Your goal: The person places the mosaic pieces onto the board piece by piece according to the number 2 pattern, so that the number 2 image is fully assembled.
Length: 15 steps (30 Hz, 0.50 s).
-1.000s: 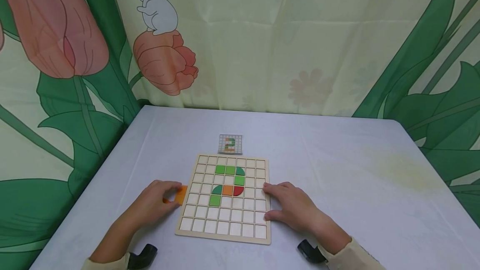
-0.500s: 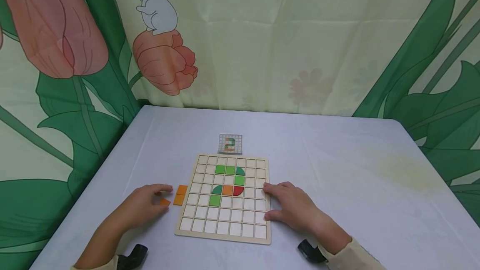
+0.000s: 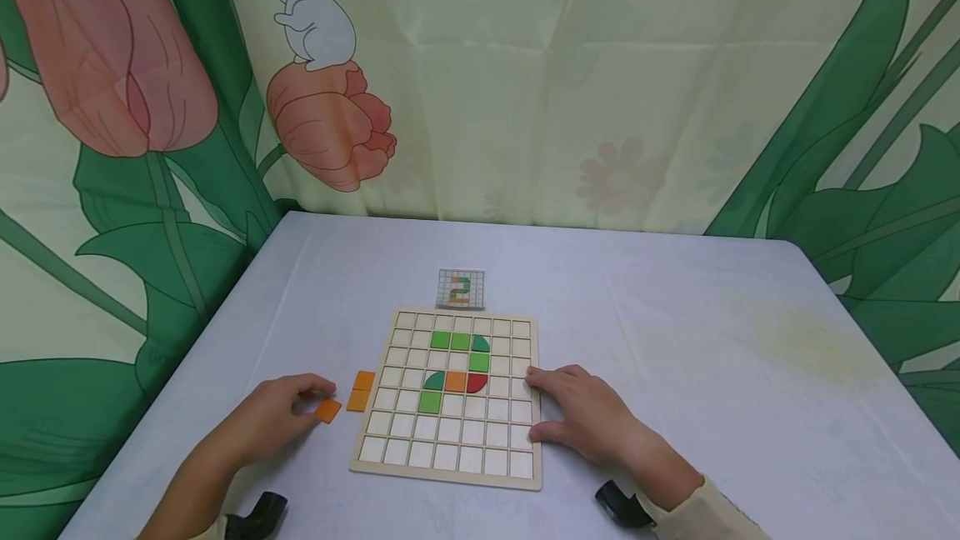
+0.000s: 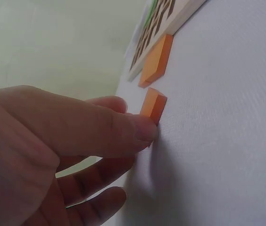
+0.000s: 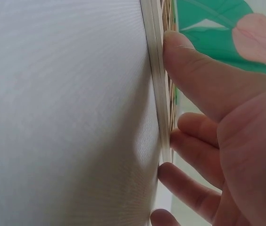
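Observation:
My left hand [image 3: 262, 419] is left of the board, fingers bent around a loose orange square tile [image 3: 327, 411]. In the left wrist view the thumb covers the lower part of this orange tile [image 4: 152, 104], close to the tabletop, and the index finger shows behind the thumb. Two more orange tiles [image 3: 361, 391] lie together against the board's left edge. The wooden grid board [image 3: 442, 476] carries green, dark green, red and orange pieces in a curved figure. My right hand [image 3: 581, 411] rests thumb and fingertips along the board's right edge; in the right wrist view its thumb presses the rim [image 5: 159, 70].
Behind the board lies a small pattern card [image 3: 461, 289] with a figure like a 2 on a grid. The white-covered table [image 3: 720, 340] reaches back to a printed curtain [image 3: 525, 107]. Black wrist devices sit below both hands.
My left hand has moved left and toward me, away from the two orange tiles by the board, uncovering them. The loose orange tile shows more fully now. The right hand has stayed put.

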Motion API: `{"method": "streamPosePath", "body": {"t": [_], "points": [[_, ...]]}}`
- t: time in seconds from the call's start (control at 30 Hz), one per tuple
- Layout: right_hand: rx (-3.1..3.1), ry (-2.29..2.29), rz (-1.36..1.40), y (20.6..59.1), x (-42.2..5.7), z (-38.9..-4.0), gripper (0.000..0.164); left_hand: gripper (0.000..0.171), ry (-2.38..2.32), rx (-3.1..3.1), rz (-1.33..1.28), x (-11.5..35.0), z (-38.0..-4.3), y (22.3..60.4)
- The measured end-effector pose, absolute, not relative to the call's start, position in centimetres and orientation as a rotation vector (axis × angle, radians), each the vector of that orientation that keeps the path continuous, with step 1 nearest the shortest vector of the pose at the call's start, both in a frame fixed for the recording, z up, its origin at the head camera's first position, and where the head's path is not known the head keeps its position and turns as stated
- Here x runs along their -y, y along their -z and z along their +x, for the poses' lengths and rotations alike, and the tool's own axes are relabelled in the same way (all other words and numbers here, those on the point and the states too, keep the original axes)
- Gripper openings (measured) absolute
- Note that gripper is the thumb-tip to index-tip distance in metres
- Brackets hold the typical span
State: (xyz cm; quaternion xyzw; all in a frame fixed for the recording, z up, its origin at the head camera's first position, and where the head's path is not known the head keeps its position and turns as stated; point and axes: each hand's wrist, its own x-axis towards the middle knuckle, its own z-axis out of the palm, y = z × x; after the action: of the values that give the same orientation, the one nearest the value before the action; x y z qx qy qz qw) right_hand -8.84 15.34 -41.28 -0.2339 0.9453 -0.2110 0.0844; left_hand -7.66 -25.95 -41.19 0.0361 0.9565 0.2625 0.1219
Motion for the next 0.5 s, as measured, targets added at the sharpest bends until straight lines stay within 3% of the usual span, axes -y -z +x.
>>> {"method": "streamPosePath", "body": {"t": [0.5], "points": [[-2.826, 0.629, -0.703, 41.4, -15.36, -8.84, 0.068, 0.024, -0.764, -2.828, 0.089, 25.45, -8.36, 41.47]]}}
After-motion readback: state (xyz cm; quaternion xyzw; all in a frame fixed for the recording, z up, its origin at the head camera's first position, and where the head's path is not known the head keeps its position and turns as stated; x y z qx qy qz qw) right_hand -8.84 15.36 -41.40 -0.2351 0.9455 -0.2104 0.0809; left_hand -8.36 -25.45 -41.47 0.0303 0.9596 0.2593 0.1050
